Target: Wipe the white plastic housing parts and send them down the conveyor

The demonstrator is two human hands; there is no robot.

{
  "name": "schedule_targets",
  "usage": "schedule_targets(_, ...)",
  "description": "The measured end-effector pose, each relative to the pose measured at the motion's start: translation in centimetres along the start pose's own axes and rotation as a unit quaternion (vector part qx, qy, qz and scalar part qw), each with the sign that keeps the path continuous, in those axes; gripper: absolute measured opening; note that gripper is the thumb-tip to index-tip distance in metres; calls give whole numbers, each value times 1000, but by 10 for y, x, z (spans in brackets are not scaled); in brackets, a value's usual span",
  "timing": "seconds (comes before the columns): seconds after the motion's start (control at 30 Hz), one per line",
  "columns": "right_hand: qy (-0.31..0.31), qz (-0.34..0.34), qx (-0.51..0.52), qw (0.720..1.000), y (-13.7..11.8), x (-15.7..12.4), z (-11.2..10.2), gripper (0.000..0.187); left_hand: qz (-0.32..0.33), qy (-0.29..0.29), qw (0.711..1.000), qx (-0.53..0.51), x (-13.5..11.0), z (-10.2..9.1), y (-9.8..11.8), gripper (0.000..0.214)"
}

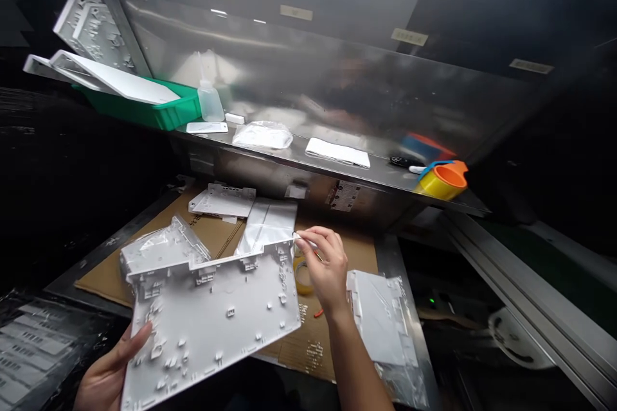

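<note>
Plastic, white and studded with clips, the panel (212, 321) is held tilted above the cardboard (313, 340) on the counter, near centre. The left hand (108, 376) grips its near left corner, thumb on top and the other fingers hidden beneath. The right hand (328, 266) has its fingers (308, 245) pinched closed on a small white piece (303, 241) at the panel's far right corner. A tape roll (303, 277) lies just beside that hand, and a bagged part (380, 318) lies to the right.
</note>
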State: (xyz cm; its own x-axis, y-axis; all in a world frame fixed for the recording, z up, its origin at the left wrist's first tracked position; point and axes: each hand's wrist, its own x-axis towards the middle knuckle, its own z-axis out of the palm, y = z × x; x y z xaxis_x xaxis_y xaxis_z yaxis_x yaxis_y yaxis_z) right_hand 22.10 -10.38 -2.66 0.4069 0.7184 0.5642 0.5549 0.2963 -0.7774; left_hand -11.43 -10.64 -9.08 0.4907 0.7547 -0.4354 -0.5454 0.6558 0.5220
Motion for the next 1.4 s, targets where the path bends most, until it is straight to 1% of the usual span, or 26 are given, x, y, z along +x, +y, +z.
schedule_targets(0.07,7,9,-24,1000,7,-2,0,12,-20,65,996,-57,-1,-9,-4,73)
schedule_targets(0.1,10,15,-16,1000,11,-4,-1,12,-29,96,992,-79,-2,-9,-5,74)
schedule_targets(0.13,9,20,1,1000,15,-5,-1,12,-35,113,989,-86,-3,-5,-6,77)
schedule_targets(0.17,1,26,16,1000,20,-7,-1,13,-37,122,988,-84,-5,1,-7,79)
schedule_targets(0.23,-14,37,20,999,30,-9,0,13,-30,123,990,-68,-8,21,-7,87)
schedule_targets(0.33,-4,59,-10,998,39,-11,4,15,31,106,992,-60,-8,55,-12,98)
schedule_targets(0.4,4,64,3,998,29,-16,9,15,59,91,994,-19,-3,74,-20,93)
schedule_targets(0.47,-19,46,41,998,5,-25,16,11,100,58,992,53,4,87,-31,77)
schedule_targets(0.5,-37,27,65,997,-8,-30,19,9,117,40,988,87,7,93,-37,69)
schedule_targets(0.57,-70,-26,101,992,-32,-39,27,14,134,20,982,130,12,102,-47,58)
schedule_targets(0.6,-78,-49,107,990,-39,-42,31,16,133,21,982,136,13,106,-51,56)
schedule_targets(0.67,-76,-73,96,990,-43,-45,36,18,118,33,984,126,14,110,-56,56)
schedule_targets(0.8,-42,-45,63,996,-34,-47,37,16,84,38,989,113,15,111,-59,59)
schedule_targets(0.83,-42,-45,62,996,-34,-48,37,17,88,39,988,120,15,110,-59,58)
schedule_targets(0.9,-52,-67,52,995,-34,-51,37,18,109,40,983,139,17,108,-61,56)
schedule_targets(0.97,-64,-89,13,994,-27,-54,41,17,129,49,977,160,20,106,-63,55)
schedule_targets(1.0,-68,-83,-20,994,-18,-55,43,16,136,57,974,170,21,104,-63,56)
schedule_targets(1.07,-73,-27,-94,993,14,-56,48,15,135,73,973,174,21,100,-59,61)
schedule_targets(1.1,-78,22,-137,987,37,-57,50,18,126,82,975,165,21,98,-56,66)
schedule_targets(1.13,-79,56,-161,982,62,-58,50,22,112,90,979,145,20,94,-51,73)
schedule_targets(1.2,-93,100,-195,971,115,-63,50,24,90,106,986,92,16,88,-40,87)
schedule_targets(1.27,-114,146,-236,954,160,-71,51,25,91,123,988,38,12,82,-27,95)
schedule_targets(1.33,-137,178,-271,936,192,-80,53,25,103,124,987,-21,8,80,-14,91)
schedule_targets(1.4,-156,187,-297,923,211,-88,58,27,95,93,988,-80,4,81,-4,79)
